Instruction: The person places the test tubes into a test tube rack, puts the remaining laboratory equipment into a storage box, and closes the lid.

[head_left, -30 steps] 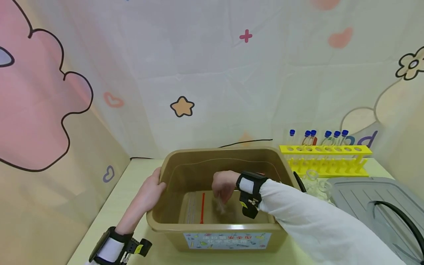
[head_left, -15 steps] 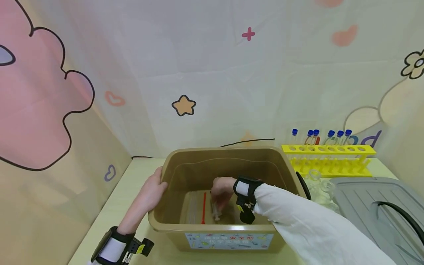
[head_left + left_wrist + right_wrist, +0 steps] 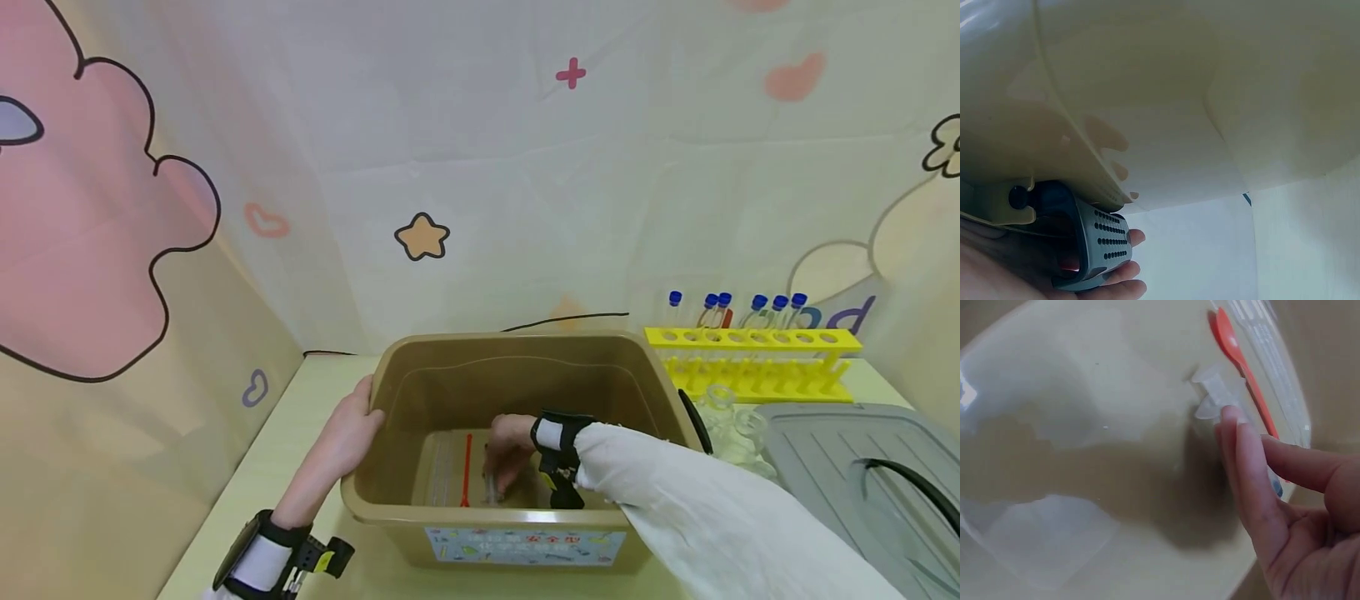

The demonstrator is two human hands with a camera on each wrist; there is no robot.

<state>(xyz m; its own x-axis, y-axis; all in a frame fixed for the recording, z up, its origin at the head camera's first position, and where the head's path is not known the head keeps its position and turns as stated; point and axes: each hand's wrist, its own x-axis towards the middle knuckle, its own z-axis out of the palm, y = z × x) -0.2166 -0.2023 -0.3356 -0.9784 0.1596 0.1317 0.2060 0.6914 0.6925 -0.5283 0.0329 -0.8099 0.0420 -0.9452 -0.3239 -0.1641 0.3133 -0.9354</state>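
A brown plastic tub (image 3: 525, 514) stands on the table. At its left side my left hand (image 3: 348, 437) grips the rim; in the left wrist view its fingers (image 3: 1124, 291) reach past the dark grey side handle (image 3: 1107, 240). Inside the tub, my right hand (image 3: 510, 446) pinches a clear plastic syringe (image 3: 1213, 394) low against the tub floor, its barrel partly hidden by the fingers. Left of the syringe lies a red long-handled spoon (image 3: 467, 471). Beyond the spoon are several clear thin tubes or rods (image 3: 441, 475), parallel to it.
Right of the tub, a yellow rack (image 3: 750, 340) bears several blue-capped tubes (image 3: 759, 304). Clear glassware (image 3: 738, 433) stands before it, beside a grey lid (image 3: 832, 467) with a black handle. A translucent flat piece (image 3: 1047, 537) lies on the tub floor.
My right hand has lowered the syringe to the tub floor beside the red spoon, turning it roughly parallel. My left hand stays on the rim. The head view has shifted slightly.
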